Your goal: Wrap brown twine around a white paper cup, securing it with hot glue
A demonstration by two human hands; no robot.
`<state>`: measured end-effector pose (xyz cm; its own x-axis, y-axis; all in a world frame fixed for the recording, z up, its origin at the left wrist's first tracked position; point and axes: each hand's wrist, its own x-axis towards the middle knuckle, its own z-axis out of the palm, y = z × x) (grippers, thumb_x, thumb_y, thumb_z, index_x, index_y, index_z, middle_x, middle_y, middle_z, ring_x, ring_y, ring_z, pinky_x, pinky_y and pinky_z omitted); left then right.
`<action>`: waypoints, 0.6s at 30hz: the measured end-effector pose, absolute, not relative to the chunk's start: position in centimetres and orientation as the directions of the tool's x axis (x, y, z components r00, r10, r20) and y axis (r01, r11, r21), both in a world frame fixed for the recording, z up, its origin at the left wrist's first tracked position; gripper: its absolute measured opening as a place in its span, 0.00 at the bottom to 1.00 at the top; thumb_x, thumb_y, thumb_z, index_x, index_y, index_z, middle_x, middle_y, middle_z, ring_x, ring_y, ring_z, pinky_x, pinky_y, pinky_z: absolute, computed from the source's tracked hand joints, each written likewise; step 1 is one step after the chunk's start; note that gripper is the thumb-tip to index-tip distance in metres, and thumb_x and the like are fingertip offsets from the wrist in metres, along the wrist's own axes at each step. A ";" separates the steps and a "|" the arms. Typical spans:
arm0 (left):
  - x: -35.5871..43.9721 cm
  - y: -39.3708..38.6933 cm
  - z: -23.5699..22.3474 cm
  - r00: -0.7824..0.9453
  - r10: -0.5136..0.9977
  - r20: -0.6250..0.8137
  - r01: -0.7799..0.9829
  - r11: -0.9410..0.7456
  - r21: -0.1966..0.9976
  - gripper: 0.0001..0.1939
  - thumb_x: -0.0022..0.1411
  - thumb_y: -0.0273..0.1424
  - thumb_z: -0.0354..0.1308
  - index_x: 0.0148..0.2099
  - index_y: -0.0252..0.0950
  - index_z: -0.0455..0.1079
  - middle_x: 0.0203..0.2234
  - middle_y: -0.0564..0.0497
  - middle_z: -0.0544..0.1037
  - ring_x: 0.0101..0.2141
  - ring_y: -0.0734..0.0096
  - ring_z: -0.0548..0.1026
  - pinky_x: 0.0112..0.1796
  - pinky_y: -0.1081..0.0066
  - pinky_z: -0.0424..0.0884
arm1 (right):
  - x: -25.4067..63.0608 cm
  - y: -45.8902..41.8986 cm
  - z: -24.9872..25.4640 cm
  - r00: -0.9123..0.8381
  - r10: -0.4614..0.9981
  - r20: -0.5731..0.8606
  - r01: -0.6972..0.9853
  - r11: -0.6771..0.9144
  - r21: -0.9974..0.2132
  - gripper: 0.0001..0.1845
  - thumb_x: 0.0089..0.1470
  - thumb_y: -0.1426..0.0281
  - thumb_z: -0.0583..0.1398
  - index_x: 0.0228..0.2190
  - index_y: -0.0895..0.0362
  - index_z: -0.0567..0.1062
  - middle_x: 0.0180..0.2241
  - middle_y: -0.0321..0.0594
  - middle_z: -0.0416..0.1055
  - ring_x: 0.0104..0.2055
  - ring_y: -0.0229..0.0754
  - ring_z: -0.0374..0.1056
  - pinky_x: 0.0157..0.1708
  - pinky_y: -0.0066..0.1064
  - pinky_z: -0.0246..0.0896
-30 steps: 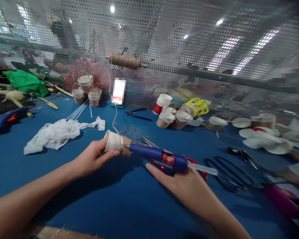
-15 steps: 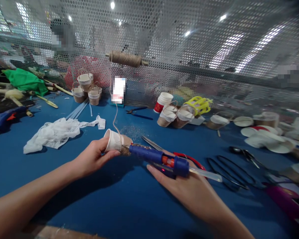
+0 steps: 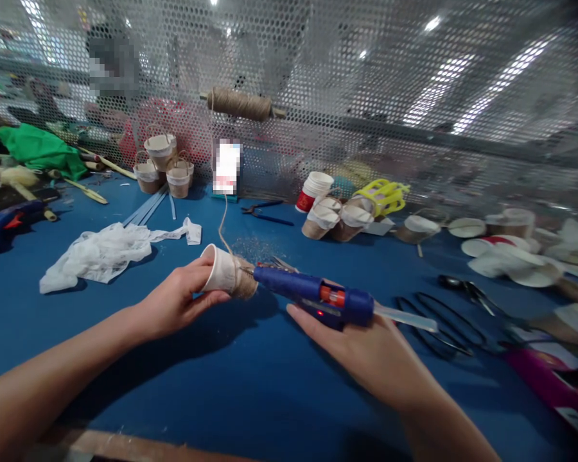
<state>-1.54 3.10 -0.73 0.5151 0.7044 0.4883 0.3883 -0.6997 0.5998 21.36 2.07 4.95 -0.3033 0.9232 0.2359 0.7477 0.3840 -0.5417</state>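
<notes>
My left hand (image 3: pixel 180 298) grips a white paper cup (image 3: pixel 220 269) by its rim, tilted on its side with the base to the right. Brown twine (image 3: pixel 245 280) wraps the lower part of the cup, and a loose strand runs up from it toward a twine spool (image 3: pixel 241 104) on the mesh. My right hand (image 3: pixel 366 353) is closed round a blue hot glue gun (image 3: pixel 313 292); a clear glue stick (image 3: pixel 407 317) pokes out of its back. The gun's nozzle is at the cup's side by the twine; whether it touches I cannot tell. Scissors (image 3: pixel 283 264) lie partly hidden behind the gun.
Twine-wrapped cups (image 3: pixel 161 154) are stacked at the back left, others (image 3: pixel 322 218) at the back right. White lace (image 3: pixel 103 253) lies left, pliers (image 3: pixel 267 215) behind the cup. A second glue gun (image 3: pixel 9 221) rests far left. Black-handled scissors (image 3: pixel 443 327) lie right. A mesh panel stands behind.
The glue gun has shifted slightly right along with my right hand, its nozzle still by the cup. My left hand keeps its grip on the cup. The whole view has tilted a little.
</notes>
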 end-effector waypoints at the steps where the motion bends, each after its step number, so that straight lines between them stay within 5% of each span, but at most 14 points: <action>1: -1.6 3.1 -0.7 0.514 0.708 0.484 0.394 -0.696 0.600 0.09 0.60 0.26 0.49 0.42 0.31 0.67 0.39 0.42 0.74 0.45 0.64 0.69 0.44 0.67 0.66 | 21.4 2.1 4.9 -0.312 0.919 0.240 0.747 0.394 -0.535 0.08 0.42 0.63 0.57 0.23 0.50 0.75 0.31 0.42 0.75 0.38 0.51 0.70 0.40 0.43 0.63; 11: -1.8 3.2 -1.0 0.457 0.802 0.384 0.441 -0.579 0.686 0.11 0.61 0.30 0.49 0.42 0.31 0.68 0.39 0.43 0.74 0.39 0.67 0.72 0.41 0.68 0.68 | 21.6 2.1 4.7 -0.322 0.922 0.214 0.766 0.386 -0.514 0.08 0.43 0.63 0.58 0.24 0.50 0.76 0.31 0.43 0.75 0.37 0.50 0.70 0.38 0.41 0.65; 18: -1.6 3.3 -0.8 0.477 0.806 0.351 0.403 -0.556 0.727 0.15 0.62 0.29 0.47 0.50 0.32 0.65 0.48 0.45 0.71 0.49 0.69 0.68 0.49 0.70 0.62 | 21.7 1.9 3.5 -0.253 0.952 0.170 0.793 0.305 -0.527 0.16 0.43 0.58 0.59 0.33 0.53 0.76 0.37 0.44 0.74 0.41 0.52 0.69 0.40 0.42 0.65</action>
<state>-1.56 3.27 -0.76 0.4772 0.8056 0.3512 0.4031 -0.5558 0.7271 21.66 1.87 3.47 -0.2534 0.9523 0.1701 0.7929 0.3052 -0.5274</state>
